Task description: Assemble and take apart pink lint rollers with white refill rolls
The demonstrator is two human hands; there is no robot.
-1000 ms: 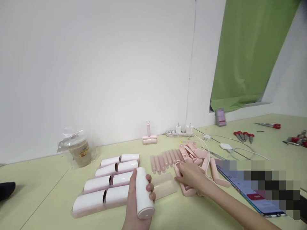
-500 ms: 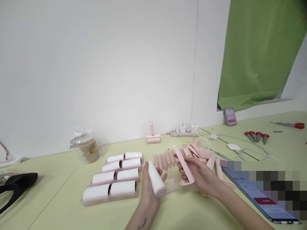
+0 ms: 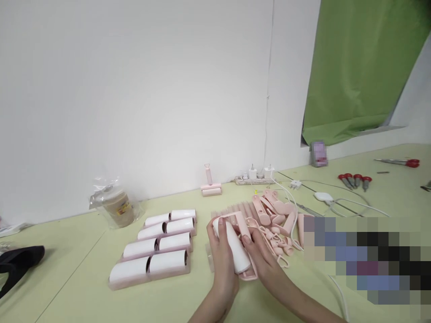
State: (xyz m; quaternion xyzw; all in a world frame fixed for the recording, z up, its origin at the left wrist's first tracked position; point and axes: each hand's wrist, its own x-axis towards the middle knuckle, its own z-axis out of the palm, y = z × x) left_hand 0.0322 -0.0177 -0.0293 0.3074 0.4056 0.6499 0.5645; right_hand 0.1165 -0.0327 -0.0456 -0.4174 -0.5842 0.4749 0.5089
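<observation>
My left hand (image 3: 222, 262) is closed around a white roll (image 3: 233, 246), holding it slanted above the table. My right hand (image 3: 261, 255) grips a pink frame (image 3: 243, 229) that lies along the roll's right side and touches it. Both hands meet just in front of a row of pink tubes (image 3: 232, 209). To the left lie several white rolls (image 3: 153, 251) in pink trays. A heap of pink handles (image 3: 278, 220) sits just right of my right hand.
A bagged jar (image 3: 116, 206) stands at the back left by the wall. An assembled pink roller (image 3: 210, 187) and a power strip (image 3: 254, 179) sit at the back. Red-handled tools (image 3: 353, 180) and white cables (image 3: 333, 202) lie right. A dark object (image 3: 16, 262) lies far left.
My right hand lifted a pink frame from the pile and brought it leftward against the white roll, which my left hand moved up to meet it. The camera view shifted slightly.
</observation>
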